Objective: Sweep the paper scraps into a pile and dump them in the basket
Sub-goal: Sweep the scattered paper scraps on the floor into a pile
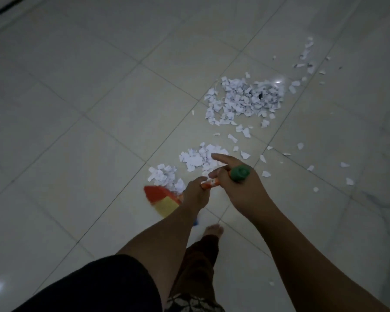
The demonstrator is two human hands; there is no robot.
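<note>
Broom handle [209, 183] is gripped by both hands, left hand [195, 192] low on it, right hand [238, 191] curled at the green cap [240, 174] with index finger stretched out; paper scraps [243, 100] are strewn on floor [99, 113] just beyond hands, largest heap further ahead-right.

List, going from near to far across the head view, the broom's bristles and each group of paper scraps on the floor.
broom bristles → small scrap clump → middle scrap clump → large scrap pile → far trail of loose scraps
</note>
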